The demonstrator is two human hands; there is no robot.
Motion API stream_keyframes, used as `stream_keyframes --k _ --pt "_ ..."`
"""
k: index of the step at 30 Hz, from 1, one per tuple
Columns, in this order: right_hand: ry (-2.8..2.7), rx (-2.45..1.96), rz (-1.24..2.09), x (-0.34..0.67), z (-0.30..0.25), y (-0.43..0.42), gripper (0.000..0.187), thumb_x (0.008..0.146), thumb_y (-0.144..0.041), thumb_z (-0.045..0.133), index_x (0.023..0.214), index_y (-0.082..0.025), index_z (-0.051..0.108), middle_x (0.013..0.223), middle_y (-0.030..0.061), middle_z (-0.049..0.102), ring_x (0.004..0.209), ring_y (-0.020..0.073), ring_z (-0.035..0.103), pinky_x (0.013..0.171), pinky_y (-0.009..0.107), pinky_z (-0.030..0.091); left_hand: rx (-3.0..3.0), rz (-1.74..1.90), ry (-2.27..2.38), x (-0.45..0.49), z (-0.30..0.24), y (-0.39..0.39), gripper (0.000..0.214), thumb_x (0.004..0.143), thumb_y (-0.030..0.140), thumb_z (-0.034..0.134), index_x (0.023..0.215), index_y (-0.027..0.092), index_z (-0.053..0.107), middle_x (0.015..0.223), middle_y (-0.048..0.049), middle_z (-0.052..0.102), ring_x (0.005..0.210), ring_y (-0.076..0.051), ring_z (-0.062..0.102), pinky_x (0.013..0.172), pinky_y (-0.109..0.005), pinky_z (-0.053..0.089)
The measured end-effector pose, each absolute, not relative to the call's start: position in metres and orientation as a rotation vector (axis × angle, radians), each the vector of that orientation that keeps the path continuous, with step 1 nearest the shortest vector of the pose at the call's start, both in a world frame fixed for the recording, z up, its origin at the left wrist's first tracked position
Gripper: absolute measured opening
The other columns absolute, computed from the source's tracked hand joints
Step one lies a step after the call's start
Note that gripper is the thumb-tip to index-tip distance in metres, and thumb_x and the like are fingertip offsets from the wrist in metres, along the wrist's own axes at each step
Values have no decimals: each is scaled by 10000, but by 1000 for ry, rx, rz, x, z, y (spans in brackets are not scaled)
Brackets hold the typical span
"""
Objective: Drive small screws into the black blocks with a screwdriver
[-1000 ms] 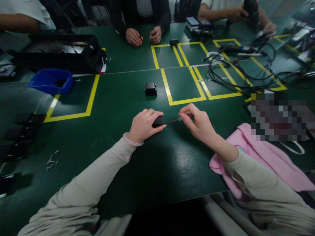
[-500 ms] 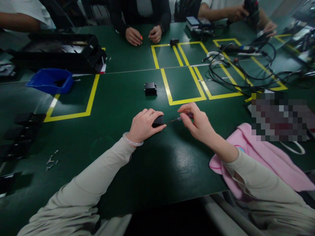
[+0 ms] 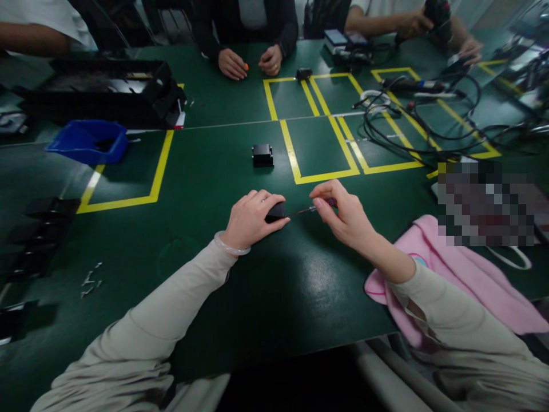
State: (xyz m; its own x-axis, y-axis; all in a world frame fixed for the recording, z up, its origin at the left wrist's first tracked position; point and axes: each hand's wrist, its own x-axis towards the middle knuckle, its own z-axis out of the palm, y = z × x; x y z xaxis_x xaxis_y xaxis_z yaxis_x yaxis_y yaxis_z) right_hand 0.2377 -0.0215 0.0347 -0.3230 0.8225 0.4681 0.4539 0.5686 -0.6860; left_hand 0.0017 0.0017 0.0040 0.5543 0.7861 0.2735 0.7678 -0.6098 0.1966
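My left hand (image 3: 256, 220) is closed around a small black box-shaped part (image 3: 275, 212) and steadies it on the green table. Much of that part is hidden under the fingers. A screwdriver (image 3: 305, 210) is pinched in my right hand (image 3: 341, 210), its thin shaft pointing left. The tip meets the right side of the black part, though the exact contact spot is too small to make out. Beyond my hands sits a second black box-shaped part (image 3: 262, 155), with small bright bits at its sides.
A blue bin (image 3: 88, 143) and stacked black trays (image 3: 124, 94) stand at left. Small metal pieces (image 3: 89, 280) lie near left. Cables (image 3: 412, 126) tangle at right, above a pink cloth (image 3: 454, 269). Across the table are a co-worker's hands (image 3: 234, 63); another person holds a dark tool (image 3: 438, 20).
Almost nothing differs. Both hands keep their places on the black part and the screwdriver; the screwdriver's handle looks slightly turned in my right fingers.
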Motion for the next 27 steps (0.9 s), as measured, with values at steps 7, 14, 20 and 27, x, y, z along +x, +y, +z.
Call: stream_keyframes --k 7,14,20,27 --pt "-1944 -1023 572 237 33 -22 52 996 -265 501 1004 -217 521 782 -26 597 541 75 529 558 223 417 2723 519 1364 2 4 1 443 934 564 548 1205 224 636 1076 -73 668 964 -241 587 843 -361 458" --pt "-1957 -1020 602 238 34 -21 83 996 -293 514 955 -221 518 707 -45 565 527 82 517 552 226 401 2743 504 1367 2 5 2 442 939 562 543 1200 219 638 1059 -72 664 949 -237 584 821 -357 452" --pt "-1942 -1017 566 237 32 -21 48 987 -243 502 1014 -210 525 809 -16 604 551 78 538 565 221 424 2741 496 1375 2 5 2 449 931 572 554 1196 220 643 1044 -68 665 935 -236 582 804 -356 448" --pt "-1982 -1002 555 238 34 -20 97 996 -277 518 918 -220 519 687 -50 560 503 75 507 543 218 404 2721 508 1360 1 5 1 434 929 550 570 1200 218 640 1087 -62 669 969 -237 584 833 -356 452"
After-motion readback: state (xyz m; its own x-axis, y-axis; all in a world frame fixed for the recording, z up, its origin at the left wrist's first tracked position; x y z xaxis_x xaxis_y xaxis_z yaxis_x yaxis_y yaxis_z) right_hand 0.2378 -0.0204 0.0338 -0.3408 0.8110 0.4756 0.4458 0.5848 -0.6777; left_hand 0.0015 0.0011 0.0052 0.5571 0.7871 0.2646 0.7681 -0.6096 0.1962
